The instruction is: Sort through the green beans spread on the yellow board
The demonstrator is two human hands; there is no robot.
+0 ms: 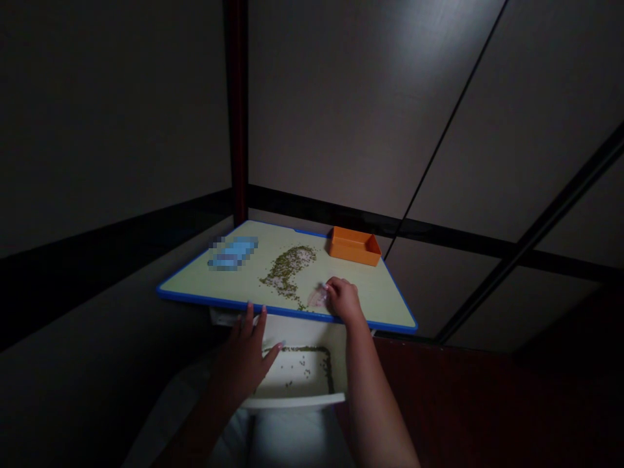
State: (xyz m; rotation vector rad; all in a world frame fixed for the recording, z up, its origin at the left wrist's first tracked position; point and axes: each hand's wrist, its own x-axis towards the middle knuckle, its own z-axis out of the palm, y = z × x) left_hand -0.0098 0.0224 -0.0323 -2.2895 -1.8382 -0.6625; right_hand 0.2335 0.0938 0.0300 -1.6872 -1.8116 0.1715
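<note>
My right hand (344,299) is closed on a clear, thin plastic piece (318,298), held down at the tabletop near its front edge; its exact kind is unclear. Just left of that piece lies a spread of small green beans (287,268), trailing toward the front edge of the pale tabletop (375,296). My left hand (248,354) has its fingers apart, with the fingertips by the blue table edge and the thumb over a white bin (292,402). More beans lie in this bin, mostly along its inner edges.
An orange open box (353,247) stands at the tabletop's back right corner. On the left lies a light blue object (234,252), blurred by pixels. Dark panelled walls (331,117) rise close behind and to the left of the table. A reddish floor (463,396) shows at right.
</note>
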